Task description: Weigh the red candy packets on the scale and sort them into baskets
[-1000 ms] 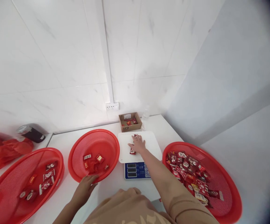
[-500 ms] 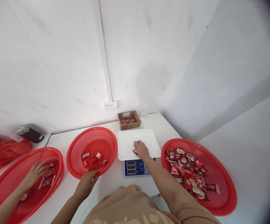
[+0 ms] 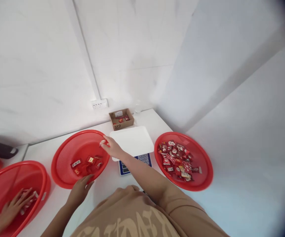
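My right hand reaches over the right rim of the middle red basket, fingers pinched on a small red-and-white packet. Several red packets lie inside that basket. My left hand rests on the basket's near rim, fingers loosely spread, holding nothing. Just right of my right hand stands the scale with its bare white tray and blue keypad.
A red basket full of red packets sits at the right. A small cardboard box stands by the wall below a socket. At far left, another person's hand lies in a third red basket.
My right hand has left the scale tray with a packet and moved left over the middle basket; the tray is now bare. The view swung right. The other person's hand reached into the left basket.
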### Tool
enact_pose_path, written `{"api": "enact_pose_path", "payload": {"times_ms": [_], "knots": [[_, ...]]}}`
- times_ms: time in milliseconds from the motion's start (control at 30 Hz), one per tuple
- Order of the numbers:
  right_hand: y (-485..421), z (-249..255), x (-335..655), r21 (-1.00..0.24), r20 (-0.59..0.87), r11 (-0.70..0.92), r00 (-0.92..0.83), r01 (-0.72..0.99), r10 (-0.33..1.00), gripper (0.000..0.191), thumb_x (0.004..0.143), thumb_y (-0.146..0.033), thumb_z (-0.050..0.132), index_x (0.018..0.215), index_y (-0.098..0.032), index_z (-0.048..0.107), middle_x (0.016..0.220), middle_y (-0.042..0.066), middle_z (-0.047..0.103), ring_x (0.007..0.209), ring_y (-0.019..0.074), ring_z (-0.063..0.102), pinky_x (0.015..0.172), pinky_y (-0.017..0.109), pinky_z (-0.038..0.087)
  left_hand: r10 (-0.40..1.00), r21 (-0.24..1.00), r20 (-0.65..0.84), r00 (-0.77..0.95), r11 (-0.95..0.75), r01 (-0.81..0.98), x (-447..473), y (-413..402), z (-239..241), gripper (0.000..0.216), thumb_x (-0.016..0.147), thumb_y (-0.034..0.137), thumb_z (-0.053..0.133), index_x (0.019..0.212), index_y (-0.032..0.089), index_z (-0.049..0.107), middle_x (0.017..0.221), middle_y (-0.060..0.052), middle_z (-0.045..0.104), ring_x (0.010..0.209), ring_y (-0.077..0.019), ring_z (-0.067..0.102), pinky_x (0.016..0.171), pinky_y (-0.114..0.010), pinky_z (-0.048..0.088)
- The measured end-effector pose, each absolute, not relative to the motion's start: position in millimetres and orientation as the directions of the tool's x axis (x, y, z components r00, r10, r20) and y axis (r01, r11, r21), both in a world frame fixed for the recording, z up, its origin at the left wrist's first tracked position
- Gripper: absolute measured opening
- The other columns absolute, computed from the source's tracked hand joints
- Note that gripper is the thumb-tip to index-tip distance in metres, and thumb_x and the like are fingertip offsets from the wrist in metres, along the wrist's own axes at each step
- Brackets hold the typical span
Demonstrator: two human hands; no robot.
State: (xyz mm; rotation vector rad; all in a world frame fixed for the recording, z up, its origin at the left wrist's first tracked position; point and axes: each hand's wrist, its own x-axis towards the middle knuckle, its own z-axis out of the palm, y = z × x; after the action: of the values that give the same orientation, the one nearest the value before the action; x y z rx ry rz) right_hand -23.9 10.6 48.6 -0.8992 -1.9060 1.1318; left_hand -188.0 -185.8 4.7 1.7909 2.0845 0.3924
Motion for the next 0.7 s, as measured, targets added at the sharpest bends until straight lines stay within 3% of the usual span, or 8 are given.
{"api": "enact_pose_path", "payload": {"times_ms": [133, 233, 333, 433, 533, 633, 700], "knots": [[14, 49, 47, -0.860, 0.332, 0.428, -0.332, 0.279, 0.883, 0.043, 0.083, -0.036, 0.050, 0.124, -0.023, 0.050, 0.130, 0.008, 0.050, 0.122, 0.0191, 0.042, 0.102, 0.035, 0.035, 0.986, 0.402, -0.089, -0.138, 0.163, 0.901, -190, -176, 2, 0.040, 0.080, 0.047, 0.043, 0.102, 0.021, 0.065, 0.103, -0.008, 0.070, 0.094, -0.0252, 0.066, 0.082, -0.036, 0.052], [20, 32, 150, -0.822, 0.318, 0.319, -0.084, 0.471, 0.944, 0.040, 0.087, -0.031, 0.041, 0.124, -0.021, 0.049, 0.126, 0.009, 0.052, 0.118, 0.0193, 0.045, 0.102, 0.039, 0.034, 0.983, 0.403, -0.114, -0.141, 0.175, 0.898, -190, -167, 0, 0.041, 0.082, 0.047, 0.040, 0.104, 0.021, 0.063, 0.104, -0.009, 0.070, 0.095, -0.0249, 0.065, 0.082, -0.036, 0.051], [15, 3, 250, -0.687, 0.123, 0.010, 0.102, 0.727, 0.987, 0.048, 0.082, -0.032, 0.046, 0.127, -0.015, 0.047, 0.130, 0.015, 0.047, 0.125, 0.0245, 0.037, 0.106, 0.042, 0.026, 0.987, 0.414, -0.058, -0.148, 0.159, 0.896, -183, -156, 0, 0.046, 0.081, 0.049, 0.040, 0.111, 0.019, 0.058, 0.110, -0.011, 0.066, 0.102, -0.0266, 0.062, 0.085, -0.040, 0.050], [0, -28, 308, -0.513, -0.225, -0.315, 0.229, 0.799, 0.947, 0.074, 0.076, -0.043, 0.055, 0.139, -0.014, 0.030, 0.144, 0.019, 0.027, 0.134, 0.0309, 0.024, 0.105, 0.044, 0.026, 0.981, 0.419, 0.069, -0.180, 0.135, 0.898, -170, -143, 3, 0.058, 0.078, 0.053, 0.042, 0.121, 0.014, 0.051, 0.120, -0.016, 0.058, 0.113, -0.0308, 0.053, 0.092, -0.045, 0.046], [-10, -51, 313, -0.355, -0.451, -0.428, 0.249, 0.831, 0.857, 0.088, 0.072, -0.051, 0.059, 0.144, -0.026, 0.015, 0.151, 0.016, 0.008, 0.135, 0.0384, 0.015, 0.101, 0.054, 0.024, 0.974, 0.426, 0.113, -0.197, 0.131, 0.895, -153, -130, 10, 0.062, 0.078, 0.054, 0.041, 0.125, 0.014, 0.046, 0.127, -0.018, 0.052, 0.120, -0.0324, 0.047, 0.095, -0.048, 0.043], [-9, -61, 295, -0.262, -0.456, -0.410, 0.262, 0.874, 0.850, 0.087, 0.073, -0.047, 0.060, 0.144, -0.034, 0.012, 0.152, 0.012, 0.005, 0.135, 0.0421, 0.008, 0.096, 0.060, 0.024, 0.982, 0.438, 0.099, -0.164, 0.105, 0.893, -138, -119, 15, 0.058, 0.081, 0.053, 0.040, 0.127, 0.017, 0.044, 0.129, -0.016, 0.050, 0.123, -0.0314, 0.044, 0.097, -0.049, 0.040], [-5, -62, 289, -0.275, -0.380, -0.378, 0.261, 0.884, 0.888, 0.075, 0.077, -0.036, 0.056, 0.143, -0.031, 0.021, 0.149, 0.014, 0.016, 0.133, 0.0399, 0.017, 0.096, 0.056, 0.027, 0.985, 0.452, 0.095, -0.142, 0.085, 0.888, -132, -115, 16, 0.057, 0.082, 0.051, 0.040, 0.128, 0.018, 0.042, 0.129, -0.015, 0.050, 0.124, -0.0304, 0.043, 0.099, -0.048, 0.039]]}}
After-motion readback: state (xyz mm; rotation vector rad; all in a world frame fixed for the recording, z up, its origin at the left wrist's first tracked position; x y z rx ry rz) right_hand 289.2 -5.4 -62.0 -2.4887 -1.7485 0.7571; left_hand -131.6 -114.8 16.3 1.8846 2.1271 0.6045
